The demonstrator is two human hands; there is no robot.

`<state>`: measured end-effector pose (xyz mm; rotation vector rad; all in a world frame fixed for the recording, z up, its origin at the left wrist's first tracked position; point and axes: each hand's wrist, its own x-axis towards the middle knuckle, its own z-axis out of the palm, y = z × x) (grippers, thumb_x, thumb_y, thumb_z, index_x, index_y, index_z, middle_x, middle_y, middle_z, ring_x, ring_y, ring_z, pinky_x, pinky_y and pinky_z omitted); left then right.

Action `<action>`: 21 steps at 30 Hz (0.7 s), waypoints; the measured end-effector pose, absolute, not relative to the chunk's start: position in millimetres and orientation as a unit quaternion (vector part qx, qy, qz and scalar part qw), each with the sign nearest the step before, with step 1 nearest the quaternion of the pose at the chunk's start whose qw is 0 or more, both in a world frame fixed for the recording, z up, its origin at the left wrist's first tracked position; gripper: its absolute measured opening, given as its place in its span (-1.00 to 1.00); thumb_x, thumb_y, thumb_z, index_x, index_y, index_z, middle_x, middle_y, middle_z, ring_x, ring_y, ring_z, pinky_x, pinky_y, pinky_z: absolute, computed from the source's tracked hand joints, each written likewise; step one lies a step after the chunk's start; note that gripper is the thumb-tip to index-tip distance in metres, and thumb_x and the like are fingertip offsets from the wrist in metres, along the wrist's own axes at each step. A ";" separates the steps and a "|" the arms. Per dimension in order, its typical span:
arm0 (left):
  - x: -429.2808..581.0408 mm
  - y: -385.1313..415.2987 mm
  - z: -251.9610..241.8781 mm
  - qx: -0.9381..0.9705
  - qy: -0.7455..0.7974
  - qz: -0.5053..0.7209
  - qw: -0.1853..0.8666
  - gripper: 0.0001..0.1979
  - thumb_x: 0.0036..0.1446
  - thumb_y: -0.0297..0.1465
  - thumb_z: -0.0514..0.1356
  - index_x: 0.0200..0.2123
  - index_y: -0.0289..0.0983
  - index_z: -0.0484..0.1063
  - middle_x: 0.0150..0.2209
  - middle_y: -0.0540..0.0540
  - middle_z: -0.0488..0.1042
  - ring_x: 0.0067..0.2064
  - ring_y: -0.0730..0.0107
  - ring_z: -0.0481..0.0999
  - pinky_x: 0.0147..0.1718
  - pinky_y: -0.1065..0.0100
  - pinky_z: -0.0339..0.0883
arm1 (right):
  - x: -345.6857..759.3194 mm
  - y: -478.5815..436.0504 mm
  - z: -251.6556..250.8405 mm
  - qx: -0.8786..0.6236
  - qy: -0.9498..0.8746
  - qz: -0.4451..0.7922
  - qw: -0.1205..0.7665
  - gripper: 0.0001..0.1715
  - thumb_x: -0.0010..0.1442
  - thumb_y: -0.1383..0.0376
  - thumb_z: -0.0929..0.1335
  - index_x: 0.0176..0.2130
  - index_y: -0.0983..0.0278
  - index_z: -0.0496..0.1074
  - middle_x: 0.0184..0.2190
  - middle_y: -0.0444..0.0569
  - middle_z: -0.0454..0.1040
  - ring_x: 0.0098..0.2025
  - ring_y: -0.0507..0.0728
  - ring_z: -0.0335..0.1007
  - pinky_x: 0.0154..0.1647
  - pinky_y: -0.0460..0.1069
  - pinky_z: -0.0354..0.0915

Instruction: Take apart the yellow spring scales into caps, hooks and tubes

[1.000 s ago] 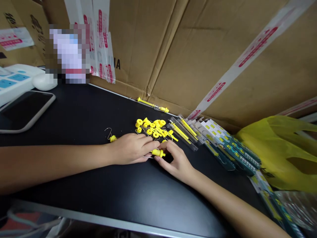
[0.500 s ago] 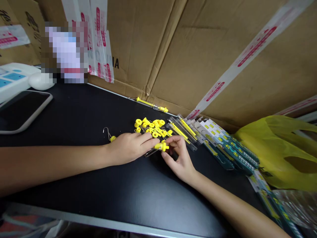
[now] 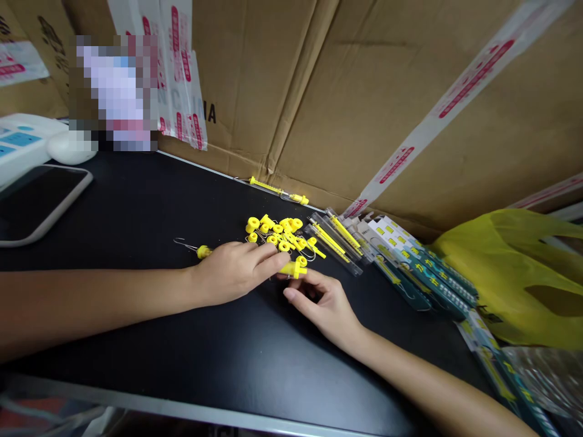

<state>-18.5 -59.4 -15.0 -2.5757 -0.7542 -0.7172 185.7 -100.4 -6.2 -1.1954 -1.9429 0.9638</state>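
Observation:
My left hand (image 3: 241, 271) is closed around a tubular yellow spring scale (image 3: 297, 269) that lies crosswise in it. Its left yellow end and wire hook stick out past the heel of the hand; the middle is hidden by the fingers. At the scale's right end, my right hand (image 3: 321, 295) has its fingers curled, the index finger against the underside of the yellow cap and the thumb a little lower. A small bit of metal shows there. Just behind the hands lies a pile of yellow caps, hooks and springs (image 3: 277, 229).
Clear tubes with yellow scale rods (image 3: 334, 240) lie right of the pile, then printed boxes (image 3: 421, 261) and a yellow plastic bag (image 3: 514, 273). Another spring scale (image 3: 277, 190) rests along the back edge by the cardboard (image 3: 387, 91). A phone (image 3: 43, 203) lies left.
My right thumb has come off the yellow cap and dropped lower, while the index finger has slid left beneath it. The scale has turned in my left hand; its left hook now points further left.

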 end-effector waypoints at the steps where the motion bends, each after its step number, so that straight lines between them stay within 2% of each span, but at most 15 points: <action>1: -18.7 -59.5 -15.0 -0.914 -0.261 -0.255 0.179 -0.74 0.24 -0.50 -0.04 0.00 -0.29 0.18 -0.25 -0.05 0.44 -0.31 0.37 0.49 -0.41 0.38 0.31 | 185.1 -101.7 -6.5 -0.454 -0.746 0.371 0.318 -0.76 0.15 0.18 0.35 -0.46 0.27 0.35 -0.56 -0.14 0.33 -0.52 0.00 0.21 -0.51 -0.08 0.21; 3: -19.0 -59.9 -14.3 -0.917 -0.251 -0.254 0.179 -0.74 0.24 -0.48 -0.04 0.01 -0.29 0.18 -0.27 -0.04 0.45 -0.31 0.36 0.48 -0.40 0.37 0.30 | 184.2 -103.8 -7.1 -0.439 -0.754 0.378 0.308 -0.74 0.16 0.20 0.34 -0.50 0.28 0.33 -0.53 -0.13 0.36 -0.49 0.01 0.24 -0.47 -0.08 0.23; 7: -18.1 -61.6 -11.7 -0.918 -0.243 -0.253 0.184 -0.70 0.20 -0.45 0.00 0.02 -0.30 0.19 -0.31 -0.03 0.45 -0.34 0.35 0.46 -0.44 0.36 0.27 | 185.2 -104.0 -8.5 -0.418 -0.776 0.354 0.314 -0.84 0.20 0.24 0.32 -0.37 0.28 0.38 -0.42 -0.08 0.42 -0.40 0.03 0.31 -0.38 -0.06 0.27; 11: -17.2 -63.8 -9.8 -0.918 -0.242 -0.261 0.175 -0.65 0.17 -0.35 0.01 0.02 -0.30 0.20 -0.28 -0.05 0.46 -0.34 0.33 0.47 -0.44 0.35 0.27 | 189.1 -98.2 -9.8 -0.375 -0.847 0.201 0.320 -0.88 0.20 0.29 0.31 -0.37 0.28 0.39 -0.51 -0.10 0.32 -0.43 0.05 0.24 -0.39 -0.04 0.23; 16: -17.9 -64.0 -11.2 -0.908 -0.250 -0.268 0.202 -0.69 0.25 -0.30 -0.04 0.01 -0.29 0.21 -0.31 -0.02 0.47 -0.38 0.35 0.48 -0.52 0.36 0.23 | 193.2 -90.6 -13.4 -0.310 -0.883 0.063 0.348 -0.96 0.19 0.36 0.32 -0.33 0.29 0.39 -0.42 -0.02 0.39 -0.38 0.07 0.29 -0.36 -0.02 0.25; 21: -17.5 -62.8 -11.6 -0.909 -0.259 -0.264 0.194 -0.72 0.27 -0.30 -0.05 -0.02 -0.28 0.24 -0.28 -0.02 0.48 -0.39 0.37 0.49 -0.51 0.37 0.23 | 197.5 -89.5 -18.6 -0.273 -0.905 -0.061 0.321 -0.96 0.15 0.41 0.36 -0.31 0.29 0.39 -0.56 -0.12 0.42 -0.52 0.02 0.23 -0.49 -0.03 0.06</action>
